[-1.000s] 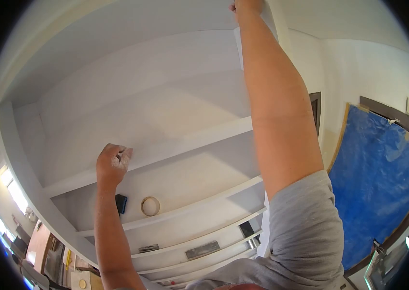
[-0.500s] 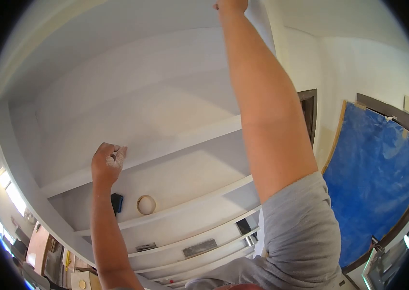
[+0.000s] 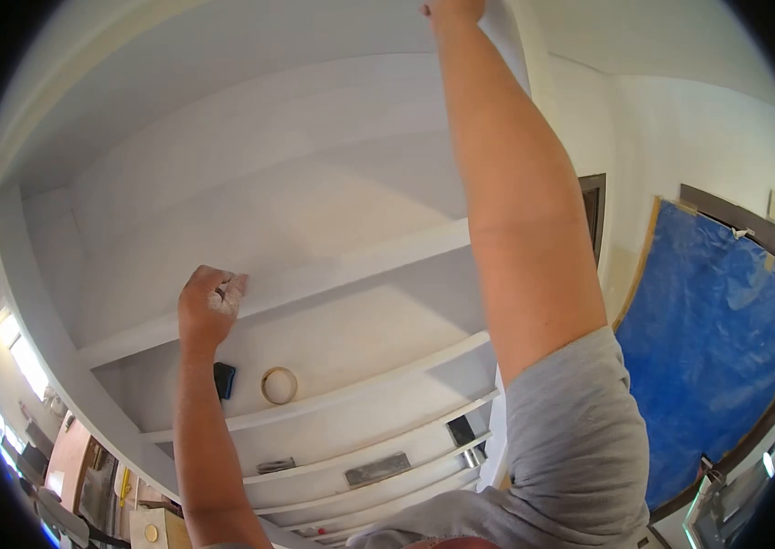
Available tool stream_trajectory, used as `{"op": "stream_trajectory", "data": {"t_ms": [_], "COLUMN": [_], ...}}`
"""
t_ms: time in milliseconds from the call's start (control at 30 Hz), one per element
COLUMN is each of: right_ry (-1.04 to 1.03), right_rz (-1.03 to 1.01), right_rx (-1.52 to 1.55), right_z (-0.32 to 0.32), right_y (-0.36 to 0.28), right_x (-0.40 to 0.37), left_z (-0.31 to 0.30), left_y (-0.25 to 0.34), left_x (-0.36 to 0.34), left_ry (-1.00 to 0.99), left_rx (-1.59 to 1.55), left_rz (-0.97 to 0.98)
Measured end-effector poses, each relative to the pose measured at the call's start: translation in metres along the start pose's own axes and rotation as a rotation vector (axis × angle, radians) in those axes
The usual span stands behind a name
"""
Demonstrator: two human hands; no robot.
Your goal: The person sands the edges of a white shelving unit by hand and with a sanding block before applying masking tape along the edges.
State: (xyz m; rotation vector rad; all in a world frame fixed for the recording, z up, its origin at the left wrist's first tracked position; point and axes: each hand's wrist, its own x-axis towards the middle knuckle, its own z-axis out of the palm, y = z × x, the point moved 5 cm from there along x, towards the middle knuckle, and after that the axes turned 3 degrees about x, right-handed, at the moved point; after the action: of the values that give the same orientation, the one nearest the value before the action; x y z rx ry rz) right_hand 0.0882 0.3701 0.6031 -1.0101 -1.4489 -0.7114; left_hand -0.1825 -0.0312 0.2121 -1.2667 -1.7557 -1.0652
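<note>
My left hand (image 3: 212, 302) is closed in front of the white shelf unit (image 3: 369, 267), near the edge of its upper shelf. White powder coats its curled fingers, and what they hold, if anything, is too hidden to name. My right arm reaches up, and my right hand (image 3: 457, 9) is cut off by the top edge of the view, close to the upper right of the unit. Its fingers are mostly out of sight. A roll of tape (image 3: 279, 386) and a dark object (image 3: 224, 380) rest on the shelf below my left hand.
Lower shelves carry a grey flat piece (image 3: 378, 469), a small grey stack (image 3: 276, 466) and a metal cylinder (image 3: 471, 457). Blue plastic sheeting (image 3: 712, 339) covers an opening at the right. Windows (image 3: 26, 361) and cluttered furniture stand at the lower left.
My right arm and hand have shifted slightly to the right in view. My left hand has moved a little to the right and stays closed.
</note>
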Motion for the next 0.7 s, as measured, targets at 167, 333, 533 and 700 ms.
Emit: {"op": "stream_trajectory", "data": {"t_ms": [167, 333, 533, 700], "right_ry": [0.022, 0.056, 0.012, 0.074], "right_rz": [0.039, 0.014, 0.007, 0.019], "right_rx": [-0.027, -0.02, -0.014, -0.011], "right_z": [0.004, 0.008, -0.02, 0.015], "right_y": [0.024, -0.001, 0.028, 0.014], "right_x": [-0.005, 0.002, -0.015, 0.001], "left_z": [-0.002, -0.001, 0.001, 0.001], "left_y": [0.0, 0.003, -0.001, 0.005], "left_x": [0.001, 0.001, 0.001, 0.002], "left_ry": [0.012, -0.007, -0.002, -0.002], "left_rx": [0.031, 0.04, 0.065, 0.073], "left_rz": [0.02, -0.002, 0.001, -0.012]}}
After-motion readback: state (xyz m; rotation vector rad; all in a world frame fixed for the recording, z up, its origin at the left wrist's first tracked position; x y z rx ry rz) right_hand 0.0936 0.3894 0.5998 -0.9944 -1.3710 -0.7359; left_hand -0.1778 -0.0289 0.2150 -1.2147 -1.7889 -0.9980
